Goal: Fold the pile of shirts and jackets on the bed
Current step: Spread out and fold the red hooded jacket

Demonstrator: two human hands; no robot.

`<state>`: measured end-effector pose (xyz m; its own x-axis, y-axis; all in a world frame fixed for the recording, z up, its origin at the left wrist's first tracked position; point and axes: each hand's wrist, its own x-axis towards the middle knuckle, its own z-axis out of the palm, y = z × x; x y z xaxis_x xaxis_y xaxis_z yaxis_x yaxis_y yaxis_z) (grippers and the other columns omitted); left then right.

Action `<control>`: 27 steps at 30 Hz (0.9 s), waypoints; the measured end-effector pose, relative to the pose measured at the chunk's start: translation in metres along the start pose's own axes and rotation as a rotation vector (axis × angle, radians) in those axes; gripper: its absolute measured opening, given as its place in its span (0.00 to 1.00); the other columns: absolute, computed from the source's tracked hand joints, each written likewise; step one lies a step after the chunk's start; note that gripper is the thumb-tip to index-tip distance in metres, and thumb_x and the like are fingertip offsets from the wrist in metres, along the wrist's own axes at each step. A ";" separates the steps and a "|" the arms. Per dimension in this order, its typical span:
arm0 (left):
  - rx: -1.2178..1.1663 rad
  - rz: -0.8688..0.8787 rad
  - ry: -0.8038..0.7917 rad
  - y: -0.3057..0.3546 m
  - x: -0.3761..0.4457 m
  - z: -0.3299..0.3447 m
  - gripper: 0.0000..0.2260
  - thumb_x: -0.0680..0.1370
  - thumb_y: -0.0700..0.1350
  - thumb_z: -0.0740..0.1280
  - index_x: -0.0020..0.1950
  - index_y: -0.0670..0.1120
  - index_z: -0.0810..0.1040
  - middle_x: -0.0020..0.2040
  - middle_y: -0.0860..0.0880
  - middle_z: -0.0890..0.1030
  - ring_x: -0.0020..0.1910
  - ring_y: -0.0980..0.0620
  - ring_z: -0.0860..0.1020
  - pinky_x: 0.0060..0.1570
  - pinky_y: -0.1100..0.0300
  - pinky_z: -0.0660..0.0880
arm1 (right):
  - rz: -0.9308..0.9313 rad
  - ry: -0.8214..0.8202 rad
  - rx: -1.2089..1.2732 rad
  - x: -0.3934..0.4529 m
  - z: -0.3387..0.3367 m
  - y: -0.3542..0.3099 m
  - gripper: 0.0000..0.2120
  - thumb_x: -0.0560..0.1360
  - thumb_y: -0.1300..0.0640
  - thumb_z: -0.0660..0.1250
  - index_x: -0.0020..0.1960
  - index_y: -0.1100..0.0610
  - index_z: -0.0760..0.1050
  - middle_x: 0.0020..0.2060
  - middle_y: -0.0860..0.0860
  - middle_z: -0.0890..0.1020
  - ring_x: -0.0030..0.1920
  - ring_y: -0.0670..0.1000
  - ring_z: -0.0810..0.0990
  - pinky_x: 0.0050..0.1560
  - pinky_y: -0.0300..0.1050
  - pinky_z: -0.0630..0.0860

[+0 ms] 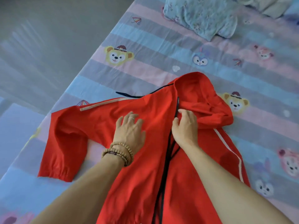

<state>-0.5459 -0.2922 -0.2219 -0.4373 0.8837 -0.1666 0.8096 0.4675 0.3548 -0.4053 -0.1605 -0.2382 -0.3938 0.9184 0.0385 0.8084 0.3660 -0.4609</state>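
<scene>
Both forearms reach over a red hooded jacket [145, 159] spread front-up on the bed sheet [145, 38]. Left hand [129, 130] presses flat, fingers splayed; right hand [184, 125] pinches the black zipper [177, 109]. Beyond lies a crumpled blue garment [202, 16]; grey floor [48, 29] at left.

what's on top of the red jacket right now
Both hands: the left hand rests flat on the red jacket, and the right hand is at the black zipper. What lies beneath the jacket is covered.

No legible text, brand, number or sign. The small marks on the black zipper pull [178, 101] of the red jacket [145, 159] are unreadable.
</scene>
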 end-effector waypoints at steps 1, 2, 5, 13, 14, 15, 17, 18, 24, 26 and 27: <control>-0.044 0.056 -0.009 0.029 -0.006 0.007 0.18 0.75 0.49 0.65 0.63 0.48 0.76 0.66 0.46 0.73 0.69 0.45 0.68 0.68 0.47 0.61 | 0.113 0.033 -0.027 -0.009 -0.021 0.030 0.17 0.73 0.60 0.64 0.62 0.61 0.75 0.57 0.59 0.78 0.61 0.61 0.74 0.63 0.56 0.68; -0.074 0.111 -0.054 0.063 -0.014 0.014 0.17 0.76 0.50 0.64 0.64 0.49 0.75 0.66 0.48 0.73 0.67 0.46 0.69 0.66 0.49 0.63 | 0.236 0.054 -0.065 -0.022 -0.044 0.064 0.18 0.73 0.61 0.65 0.62 0.60 0.75 0.57 0.60 0.78 0.61 0.62 0.73 0.62 0.56 0.68; -0.058 0.274 -0.269 0.148 -0.036 0.045 0.18 0.78 0.52 0.60 0.68 0.51 0.71 0.67 0.49 0.70 0.65 0.47 0.68 0.62 0.51 0.66 | 0.621 0.029 -0.188 -0.067 -0.103 0.156 0.24 0.72 0.57 0.68 0.67 0.61 0.70 0.62 0.62 0.75 0.64 0.64 0.71 0.62 0.58 0.68; 0.084 0.438 -0.301 0.297 -0.052 0.121 0.19 0.81 0.49 0.56 0.72 0.51 0.64 0.63 0.48 0.73 0.63 0.45 0.72 0.58 0.50 0.69 | 0.750 -0.478 0.304 -0.153 -0.143 0.298 0.06 0.73 0.60 0.70 0.37 0.56 0.77 0.31 0.50 0.79 0.35 0.51 0.78 0.41 0.45 0.74; 0.120 0.466 -0.298 0.317 -0.045 0.127 0.20 0.80 0.46 0.56 0.73 0.51 0.62 0.61 0.48 0.74 0.61 0.45 0.73 0.55 0.50 0.70 | 0.712 -0.387 0.305 -0.148 -0.151 0.314 0.09 0.75 0.60 0.68 0.37 0.56 0.75 0.29 0.48 0.76 0.34 0.51 0.75 0.37 0.44 0.71; 0.147 0.474 -0.308 0.330 -0.037 0.132 0.23 0.79 0.43 0.56 0.74 0.52 0.60 0.59 0.48 0.76 0.59 0.44 0.75 0.51 0.51 0.71 | 0.701 -0.255 0.330 -0.138 -0.161 0.322 0.08 0.76 0.60 0.68 0.38 0.56 0.76 0.29 0.47 0.75 0.34 0.51 0.74 0.36 0.44 0.69; 0.175 0.465 -0.359 0.362 -0.017 0.141 0.30 0.79 0.41 0.57 0.78 0.55 0.50 0.53 0.46 0.78 0.52 0.42 0.78 0.42 0.52 0.71 | 0.670 -0.055 0.423 -0.116 -0.188 0.345 0.05 0.77 0.60 0.69 0.42 0.55 0.78 0.30 0.46 0.75 0.33 0.48 0.73 0.37 0.42 0.68; 0.173 0.461 -0.362 0.381 -0.007 0.146 0.32 0.79 0.42 0.58 0.78 0.57 0.45 0.48 0.44 0.79 0.47 0.41 0.79 0.39 0.52 0.70 | 0.650 -0.018 0.476 -0.105 -0.203 0.358 0.04 0.76 0.60 0.69 0.43 0.55 0.79 0.31 0.46 0.76 0.33 0.46 0.73 0.37 0.41 0.68; 0.137 0.367 -0.696 0.442 0.034 0.181 0.26 0.73 0.47 0.70 0.70 0.54 0.65 0.47 0.43 0.83 0.36 0.44 0.81 0.40 0.55 0.80 | 0.835 -0.190 0.642 -0.113 -0.207 0.396 0.16 0.70 0.52 0.77 0.53 0.54 0.76 0.44 0.47 0.82 0.43 0.45 0.81 0.44 0.41 0.75; 0.165 0.341 -0.651 0.441 0.036 0.190 0.12 0.76 0.51 0.67 0.57 0.50 0.72 0.49 0.44 0.82 0.39 0.43 0.80 0.42 0.55 0.79 | 0.834 -0.286 0.511 -0.123 -0.197 0.405 0.09 0.72 0.56 0.74 0.48 0.57 0.77 0.41 0.49 0.83 0.42 0.50 0.82 0.44 0.45 0.76; 0.179 0.327 -0.561 0.441 0.039 0.194 0.10 0.78 0.53 0.64 0.54 0.49 0.74 0.50 0.44 0.81 0.43 0.42 0.80 0.44 0.53 0.78 | 0.805 -0.336 0.438 -0.122 -0.198 0.411 0.05 0.74 0.57 0.71 0.43 0.58 0.77 0.38 0.52 0.81 0.39 0.52 0.81 0.41 0.45 0.74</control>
<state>-0.1299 -0.0476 -0.2507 0.0723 0.8345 -0.5462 0.9393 0.1273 0.3187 0.0612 -0.0924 -0.2570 0.0456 0.7537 -0.6557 0.6829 -0.5026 -0.5302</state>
